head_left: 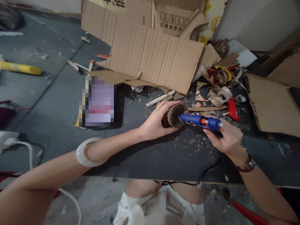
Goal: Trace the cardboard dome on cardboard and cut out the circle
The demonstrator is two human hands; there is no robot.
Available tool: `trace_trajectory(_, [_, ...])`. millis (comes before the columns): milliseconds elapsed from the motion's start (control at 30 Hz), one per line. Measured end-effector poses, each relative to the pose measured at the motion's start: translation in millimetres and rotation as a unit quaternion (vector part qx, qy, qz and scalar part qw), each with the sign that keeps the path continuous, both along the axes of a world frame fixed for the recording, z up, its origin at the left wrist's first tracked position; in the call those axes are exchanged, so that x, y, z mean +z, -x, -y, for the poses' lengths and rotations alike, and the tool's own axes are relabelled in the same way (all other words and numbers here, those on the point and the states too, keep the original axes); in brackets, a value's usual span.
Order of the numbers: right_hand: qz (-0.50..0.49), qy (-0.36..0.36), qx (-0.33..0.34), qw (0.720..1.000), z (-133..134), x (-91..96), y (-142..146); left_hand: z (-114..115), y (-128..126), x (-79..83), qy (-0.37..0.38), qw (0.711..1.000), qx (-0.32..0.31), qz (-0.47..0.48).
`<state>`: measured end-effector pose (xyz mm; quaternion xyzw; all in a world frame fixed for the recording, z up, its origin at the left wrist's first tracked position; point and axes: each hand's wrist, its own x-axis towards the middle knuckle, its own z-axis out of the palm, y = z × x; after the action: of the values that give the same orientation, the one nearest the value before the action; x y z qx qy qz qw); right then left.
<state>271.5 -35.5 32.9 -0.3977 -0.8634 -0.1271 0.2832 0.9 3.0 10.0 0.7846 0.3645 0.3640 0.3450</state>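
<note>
My left hand (156,120) is wrapped round a small cup-shaped piece of corrugated cardboard (177,114), its open mouth tilted toward me. A blue hot glue gun (197,121) sits in my right hand (226,137), fingers closed on its handle. The gun's nozzle points left, at or just inside the rim of the cardboard cup; whether it touches I cannot tell. An end of a glue stick shows at the gun's back. Below, a dark cord runs along the table's near edge.
Large cardboard sheets (152,53) lean behind my hands. Cardboard scraps and paper strips (220,97) pile up at right, near another cardboard piece (274,103). A phone-like screen (99,103), blurred out, stands at left. Further left are a yellow stick (21,67) and a white plug (8,139).
</note>
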Motion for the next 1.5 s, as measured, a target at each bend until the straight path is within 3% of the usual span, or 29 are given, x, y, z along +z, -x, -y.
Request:
trace_trajectory(200, [-0.002, 0.025, 0.010, 1.000, 1.0, -0.1, 3.4, -0.2, 0.2, 0.1, -0.011, 1.000, 0.002, -0.003])
trace_trajectory(367, [-0.011, -0.013, 0.003, 1.000, -1.2, -0.2, 2.8, -0.5, 0.4, -1.0, -0.004, 1.000, -0.002, 0.001])
trace_trajectory(533, [0.004, 0.020, 0.003, 1.000, -0.5, 1.4, 3.7, -0.4, 0.6, -1.1, -0.004, 1.000, 0.003, -0.002])
trace_trajectory(1100, [0.003, -0.002, 0.010, 1.000, 0.3, 1.6, 3.2, 0.0, 0.1, -0.3, -0.008, 1.000, 0.007, -0.002])
trace_trajectory(1300, [-0.008, 0.036, 0.042, 0.998, 0.0, 3.1, 4.2, 0.1, 0.2, -0.2, -0.009, 1.000, 0.009, 0.003])
trace_trajectory(1500, [-0.005, 0.014, 0.016, 1.000, -1.0, 4.8, 2.3, -0.1, 0.4, -0.1, -0.010, 1.000, 0.008, -0.004])
